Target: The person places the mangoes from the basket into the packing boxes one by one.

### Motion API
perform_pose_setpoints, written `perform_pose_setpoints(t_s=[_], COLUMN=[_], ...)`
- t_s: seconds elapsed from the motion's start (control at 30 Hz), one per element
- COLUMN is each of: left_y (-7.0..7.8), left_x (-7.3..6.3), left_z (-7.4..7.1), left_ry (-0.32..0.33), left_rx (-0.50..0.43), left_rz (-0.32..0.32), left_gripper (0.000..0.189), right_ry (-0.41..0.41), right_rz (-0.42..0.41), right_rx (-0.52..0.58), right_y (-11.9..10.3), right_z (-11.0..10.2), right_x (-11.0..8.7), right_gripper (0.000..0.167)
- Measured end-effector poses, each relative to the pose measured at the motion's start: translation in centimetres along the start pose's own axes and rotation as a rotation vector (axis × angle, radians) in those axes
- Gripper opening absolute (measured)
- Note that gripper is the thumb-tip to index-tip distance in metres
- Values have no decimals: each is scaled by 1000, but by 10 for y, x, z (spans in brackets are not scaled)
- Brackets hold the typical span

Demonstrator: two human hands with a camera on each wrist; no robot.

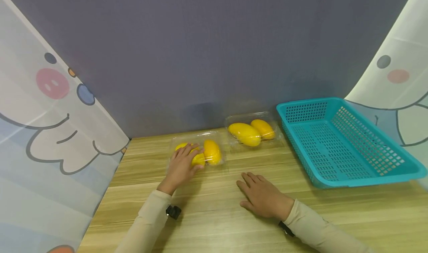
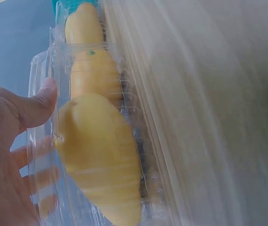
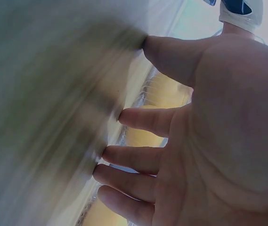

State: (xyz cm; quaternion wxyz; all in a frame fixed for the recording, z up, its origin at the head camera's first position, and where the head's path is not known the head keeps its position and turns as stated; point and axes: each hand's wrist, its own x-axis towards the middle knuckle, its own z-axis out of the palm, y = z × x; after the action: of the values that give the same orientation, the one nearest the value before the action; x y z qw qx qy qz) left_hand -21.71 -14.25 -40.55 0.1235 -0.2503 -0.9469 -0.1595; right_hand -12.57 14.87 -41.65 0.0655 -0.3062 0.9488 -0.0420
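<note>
A clear plastic box [image 1: 193, 136] stands at the left of the wooden table with two yellow mangoes [image 1: 212, 152] inside. My left hand [image 1: 181, 168] rests on this box, its loosely bent fingers over the left mango, partly hiding it. In the left wrist view the thumb [image 2: 43, 101] lies along the near side of the clear plastic, the other fingers showing through it. My right hand [image 1: 264, 196] has its fingers spread, palm down, with the fingertips [image 3: 106, 153] touching the tabletop. Nothing is held in it.
A second clear box [image 1: 249, 116] with two mangoes [image 1: 245, 134] stands to the right, against the dark back panel [image 1: 207, 59]. Farther right is a turquoise mesh basket [image 1: 301, 167]. Cartoon-printed curtains [image 1: 30, 141] close off both sides.
</note>
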Motion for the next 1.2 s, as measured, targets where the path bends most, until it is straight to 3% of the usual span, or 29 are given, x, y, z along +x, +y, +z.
perform_pose_setpoints(t_s=[0.83,1.2], left_y=[-16,-23], left_x=[26,37], left_z=[3,5], left_ry=[-37,-53], left_rx=[-39,-57], left_rz=[-27,-52], left_gripper=[57,56], right_ry=[-17,15], right_rz=[8,-3], right_rx=[-53,-70], right_y=[-4,-2], right_z=[2,6], right_x=[1,1], right_gripper=[61,61])
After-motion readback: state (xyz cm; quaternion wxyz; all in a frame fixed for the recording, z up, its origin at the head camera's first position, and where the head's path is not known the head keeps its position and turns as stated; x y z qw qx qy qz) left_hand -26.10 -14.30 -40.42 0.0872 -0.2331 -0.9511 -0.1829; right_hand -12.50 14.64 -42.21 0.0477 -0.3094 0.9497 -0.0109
